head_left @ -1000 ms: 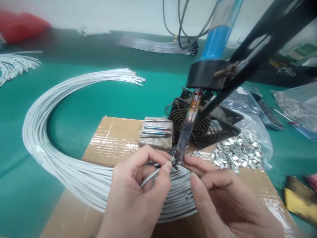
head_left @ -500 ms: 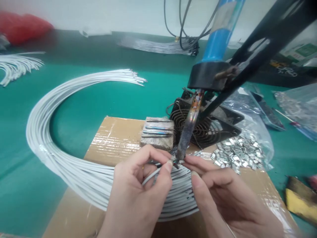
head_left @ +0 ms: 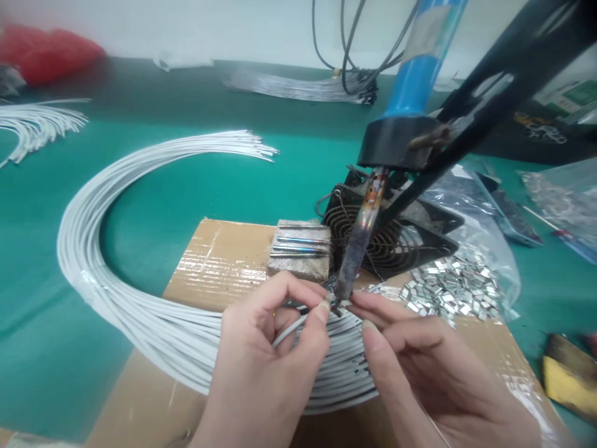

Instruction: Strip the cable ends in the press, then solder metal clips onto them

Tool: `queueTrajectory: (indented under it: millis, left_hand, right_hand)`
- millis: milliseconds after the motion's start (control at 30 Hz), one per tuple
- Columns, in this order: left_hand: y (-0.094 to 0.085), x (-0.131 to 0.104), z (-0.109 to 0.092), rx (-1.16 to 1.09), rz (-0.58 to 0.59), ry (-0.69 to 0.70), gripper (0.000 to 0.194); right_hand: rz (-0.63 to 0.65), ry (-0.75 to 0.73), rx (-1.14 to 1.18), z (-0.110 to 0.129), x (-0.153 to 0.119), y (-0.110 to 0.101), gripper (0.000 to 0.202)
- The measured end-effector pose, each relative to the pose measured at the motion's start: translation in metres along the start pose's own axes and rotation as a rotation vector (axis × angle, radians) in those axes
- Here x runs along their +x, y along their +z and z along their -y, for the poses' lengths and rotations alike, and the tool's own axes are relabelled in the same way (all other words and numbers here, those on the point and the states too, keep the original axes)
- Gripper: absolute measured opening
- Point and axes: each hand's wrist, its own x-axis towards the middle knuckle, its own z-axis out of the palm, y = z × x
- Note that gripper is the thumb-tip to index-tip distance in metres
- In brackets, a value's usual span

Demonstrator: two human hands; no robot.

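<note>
My left hand [head_left: 275, 354] pinches a white cable [head_left: 290, 330] near its end, between thumb and forefinger. That end sits right at the tip of a blue-handled soldering iron [head_left: 358, 242], which a stand holds pointing down. On the other side of the tip is my right hand [head_left: 420, 354], its fingers closed round a thin solder wire [head_left: 435, 428] that shows below the palm. The joint at the tip is small and partly covered by fingertips. Under both hands lies a curved bundle of white cables [head_left: 81, 218].
Cardboard [head_left: 224, 249] covers part of the green table. Behind the hands stand a block with metal strips [head_left: 298, 264] and a black fan [head_left: 396, 239]. Small metal pieces [head_left: 452, 289] lie right. A black stand arm [head_left: 489, 106] crosses the upper right. More cables [head_left: 46, 121] lie left.
The whole view has shifted slightly, so everything appears a little further right. Both hands keep the same hold at the iron's tip.
</note>
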Motion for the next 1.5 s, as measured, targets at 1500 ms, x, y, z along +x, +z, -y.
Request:
queueTrajectory:
  millis: [1500]
  left_hand:
    - [-0.005,0.002,0.006,0.001,0.060,0.036,0.015]
  right_hand:
    - [-0.178,0.184,0.049,0.013,-0.006,0.017,0.017]
